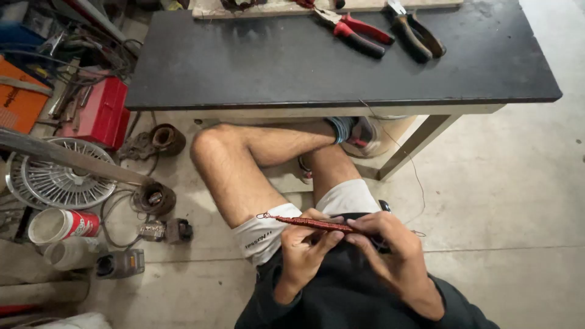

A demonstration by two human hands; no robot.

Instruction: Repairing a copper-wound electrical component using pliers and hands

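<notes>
I sit on a concrete floor with my legs bent under a low black-topped table [244,67]. Both hands meet over my lap on a slim bundle of reddish copper wire [311,223] that points left and ends in a small loop. My left hand [304,250] grips the bundle's middle from below. My right hand [390,253] pinches its right end. A thin loose wire [409,166] runs from the table edge down toward my right hand.
Red-handled pliers [359,33] and dark-handled pliers [417,33] lie on the table's far side. At left are a red box [100,113], a wire fan guard [61,176], a red-and-white can [64,224], small motor parts [155,198] and an orange case [18,97].
</notes>
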